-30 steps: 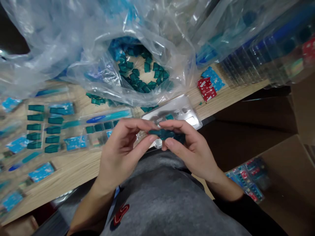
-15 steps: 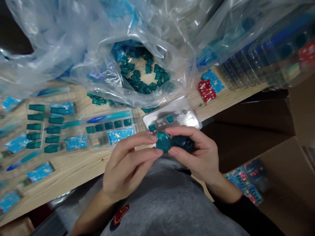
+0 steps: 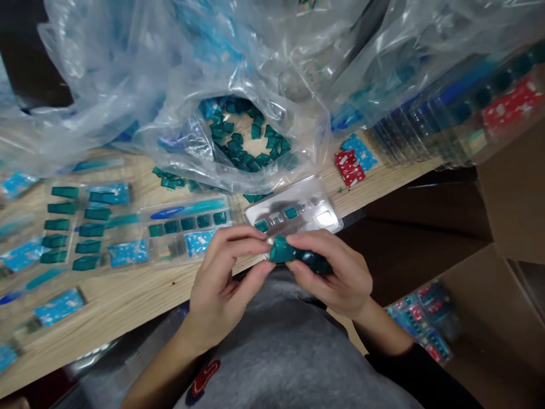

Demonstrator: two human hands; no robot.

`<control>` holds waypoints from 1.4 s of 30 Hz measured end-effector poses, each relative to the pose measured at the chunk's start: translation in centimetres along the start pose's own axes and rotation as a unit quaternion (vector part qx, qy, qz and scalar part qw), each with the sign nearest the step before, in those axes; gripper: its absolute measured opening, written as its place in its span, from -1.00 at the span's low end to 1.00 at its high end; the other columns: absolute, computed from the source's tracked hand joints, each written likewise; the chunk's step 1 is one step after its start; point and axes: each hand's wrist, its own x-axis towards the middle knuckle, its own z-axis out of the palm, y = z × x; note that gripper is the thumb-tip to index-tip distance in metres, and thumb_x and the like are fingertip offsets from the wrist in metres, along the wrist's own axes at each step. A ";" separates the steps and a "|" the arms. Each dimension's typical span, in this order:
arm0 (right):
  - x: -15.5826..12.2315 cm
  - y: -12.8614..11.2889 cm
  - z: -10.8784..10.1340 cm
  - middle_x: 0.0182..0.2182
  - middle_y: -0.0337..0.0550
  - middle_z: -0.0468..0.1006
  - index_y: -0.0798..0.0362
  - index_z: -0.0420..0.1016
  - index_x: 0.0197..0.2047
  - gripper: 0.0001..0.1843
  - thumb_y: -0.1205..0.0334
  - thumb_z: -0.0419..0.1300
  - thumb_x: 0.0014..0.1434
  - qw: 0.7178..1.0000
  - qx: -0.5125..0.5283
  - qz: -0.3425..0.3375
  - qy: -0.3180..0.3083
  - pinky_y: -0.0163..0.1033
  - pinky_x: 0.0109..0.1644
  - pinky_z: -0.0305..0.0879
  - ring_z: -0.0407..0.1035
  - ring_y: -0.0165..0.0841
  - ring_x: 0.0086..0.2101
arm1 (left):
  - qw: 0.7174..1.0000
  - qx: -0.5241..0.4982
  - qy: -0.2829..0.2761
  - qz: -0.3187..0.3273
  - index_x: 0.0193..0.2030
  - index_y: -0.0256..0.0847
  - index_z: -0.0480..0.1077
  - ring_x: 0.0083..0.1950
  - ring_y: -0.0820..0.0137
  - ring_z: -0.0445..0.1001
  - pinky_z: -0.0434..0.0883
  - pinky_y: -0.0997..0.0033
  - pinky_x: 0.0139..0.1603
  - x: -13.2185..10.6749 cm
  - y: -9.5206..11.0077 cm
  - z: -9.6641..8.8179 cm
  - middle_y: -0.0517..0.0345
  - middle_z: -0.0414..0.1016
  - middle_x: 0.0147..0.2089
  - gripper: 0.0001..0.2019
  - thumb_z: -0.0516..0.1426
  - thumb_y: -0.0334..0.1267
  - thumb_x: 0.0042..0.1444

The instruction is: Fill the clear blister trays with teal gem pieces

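Currently, left hand [image 3: 223, 278] and right hand [image 3: 343, 272] pinch one translucent teal piece [image 3: 281, 250], the clear plastic tray [image 3: 299, 193] lying toward one o'clock, its long axis running eight to two.

A pale wood-grained table [image 3: 128, 292] slants from lower left toward upper right; a brown cardboard box [image 3: 489, 318] stands dim at lower right.

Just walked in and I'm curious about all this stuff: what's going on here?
A person's left hand and right hand hold a teal piece between them, with something darker in the right. Just beyond is a tray showing two teal pieces. Left of it, another tray shows a row of five. More pieces show through a plastic bag's opening.
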 end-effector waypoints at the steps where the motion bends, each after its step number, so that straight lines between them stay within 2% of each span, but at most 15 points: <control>1: -0.1 0.0 0.0 -0.19 -0.08 0.65 0.08 0.46 0.03 -0.73 0.41 0.20 0.25 1.000 -0.002 0.000 -0.005 -0.33 -0.09 0.54 0.57 -0.39 -0.18 | 1.000 0.014 -0.013 0.006 -0.02 -0.17 0.40 0.01 0.46 0.46 0.46 0.44 0.05 0.0 0.0 -0.1 0.14 0.43 -0.05 -0.82 0.16 -0.41 0.26; 5: -0.5 0.3 -0.2 -0.20 -0.08 0.65 0.10 0.49 -0.01 -0.76 0.42 0.21 0.24 0.999 0.035 0.026 -0.021 -0.37 -0.11 0.52 0.56 -0.42 -0.19 | 0.992 0.099 -0.025 0.067 -0.04 -0.20 0.41 -0.05 0.44 0.45 0.47 0.42 -0.03 0.1 0.0 -0.3 0.13 0.45 -0.10 -0.81 0.15 -0.47 0.23; 9: -1.2 0.4 -0.3 -0.21 -0.19 0.66 0.00 0.54 -0.04 -0.74 0.42 0.26 0.20 0.988 0.100 0.118 -0.014 -0.38 -0.07 0.50 0.56 -0.46 -0.20 | 0.970 0.178 -0.017 0.164 -0.16 -0.18 0.40 -0.18 0.41 0.47 0.49 0.31 -0.06 -0.1 -0.1 0.0 0.19 0.50 -0.22 -0.86 0.15 -0.50 0.21; 11: -1.4 0.5 -0.3 -0.19 -0.23 0.67 -0.08 0.56 -0.02 -0.70 0.40 0.28 0.19 0.979 0.125 0.160 -0.012 -0.36 -0.04 0.49 0.56 -0.45 -0.18 | 0.971 0.176 -0.029 0.161 -0.15 -0.18 0.38 -0.18 0.39 0.49 0.51 0.28 -0.08 -0.2 -0.1 0.3 0.17 0.53 -0.22 -0.87 0.14 -0.47 0.23; 15: -1.5 0.6 -0.2 -0.17 -0.26 0.67 -0.18 0.59 0.00 -0.68 0.34 0.29 0.20 0.964 0.175 0.200 -0.018 -0.27 0.00 0.49 0.56 -0.41 -0.15 | 0.976 0.167 -0.037 0.136 -0.08 -0.21 0.37 -0.18 0.38 0.48 0.50 0.31 -0.17 -0.3 -0.3 0.7 0.11 0.51 -0.21 -0.89 0.12 -0.42 0.27; 19: -1.3 0.6 -0.3 -0.15 -0.23 0.67 -0.15 0.62 -0.03 -0.73 0.27 0.31 0.19 0.942 0.220 0.251 -0.034 -0.18 0.03 0.50 0.56 -0.36 -0.12 | 0.975 0.160 -0.039 0.147 -0.08 -0.27 0.36 -0.15 0.38 0.45 0.48 0.33 -0.12 -0.4 -0.5 0.7 0.07 0.49 -0.18 -0.87 0.12 -0.48 0.26; 24: -1.6 0.5 -0.5 -0.20 -0.24 0.67 -0.09 0.62 -0.10 -0.79 0.32 0.31 0.18 0.936 0.194 0.289 -0.053 -0.24 -0.06 0.51 0.56 -0.39 -0.20 | 0.977 0.144 -0.060 0.144 -0.12 -0.29 0.35 -0.15 0.37 0.42 0.44 0.32 -0.10 -0.4 -0.7 1.1 0.05 0.49 -0.19 -0.95 0.09 -0.43 0.30; 27: -1.3 1.0 -1.6 -0.20 -0.25 0.65 -0.07 0.59 -0.09 -0.78 0.36 0.28 0.19 0.957 0.131 0.247 -0.073 -0.28 -0.08 0.50 0.55 -0.42 -0.21 | 0.977 0.161 -0.062 0.130 -0.13 -0.26 0.33 -0.14 0.35 0.41 0.43 0.27 -0.06 -0.4 -0.8 1.5 0.07 0.49 -0.21 -0.95 0.09 -0.34 0.32; 29: -0.5 1.9 -2.7 -0.19 -0.22 0.64 -0.06 0.57 -0.06 -0.76 0.39 0.26 0.21 0.980 0.032 0.176 -0.083 -0.29 -0.05 0.47 0.54 -0.41 -0.18 | 0.977 0.174 -0.059 0.113 -0.08 -0.26 0.33 -0.08 0.32 0.42 0.42 0.25 -0.02 -0.3 -0.9 1.5 0.02 0.49 -0.13 -0.88 0.10 -0.28 0.32; 31: 0.7 3.1 -4.0 -0.18 -0.17 0.63 -0.02 0.56 -0.04 -0.76 0.40 0.22 0.25 0.986 -0.092 0.100 -0.097 -0.28 -0.05 0.45 0.52 -0.39 -0.17 | 0.978 0.179 -0.052 0.094 0.00 -0.26 0.32 -0.02 0.30 0.43 0.42 0.26 -0.01 -0.3 -1.1 1.3 -0.01 0.46 -0.05 -0.82 0.12 -0.27 0.31; 33: 1.9 4.1 -5.0 -0.20 -0.11 0.60 0.02 0.56 -0.02 -0.76 0.39 0.17 0.28 0.972 -0.183 0.052 -0.138 -0.26 -0.10 0.45 0.51 -0.35 -0.19 | 0.979 0.182 -0.049 0.083 0.02 -0.23 0.32 0.00 0.30 0.43 0.42 0.27 0.00 -0.3 -1.2 0.9 0.00 0.45 -0.03 -0.83 0.11 -0.32 0.30; 35: 3.0 4.6 -5.5 -0.20 -0.06 0.56 0.06 0.55 0.00 -0.74 0.39 0.12 0.30 0.953 -0.229 0.034 -0.198 -0.24 -0.16 0.44 0.49 -0.32 -0.20 | 0.979 0.182 -0.052 0.081 -0.01 -0.21 0.33 0.00 0.30 0.44 0.43 0.26 -0.01 -0.3 -1.3 0.5 0.02 0.45 -0.03 -0.85 0.11 -0.37 0.30; 38: 3.8 4.0 -5.8 -0.11 0.02 0.53 0.05 0.51 0.06 -0.66 0.43 0.04 0.30 0.929 -0.259 0.036 -0.260 -0.16 -0.15 0.45 0.49 -0.22 -0.16 | 0.979 0.181 -0.059 0.077 -0.04 -0.23 0.35 -0.02 0.30 0.46 0.45 0.25 -0.03 -0.4 -1.1 0.2 0.01 0.47 -0.04 -0.88 0.10 -0.39 0.29; 42: 3.9 3.7 -6.3 0.03 0.06 0.52 -0.02 0.47 0.15 -0.55 0.40 -0.04 0.29 0.918 -0.265 0.043 -0.292 0.05 -0.05 0.47 0.48 -0.03 -0.06 | 0.981 0.166 -0.073 0.074 -0.09 -0.30 0.38 -0.08 0.34 0.48 0.48 0.33 -0.08 -0.4 -0.6 0.4 -0.01 0.51 -0.09 -0.91 0.10 -0.35 0.31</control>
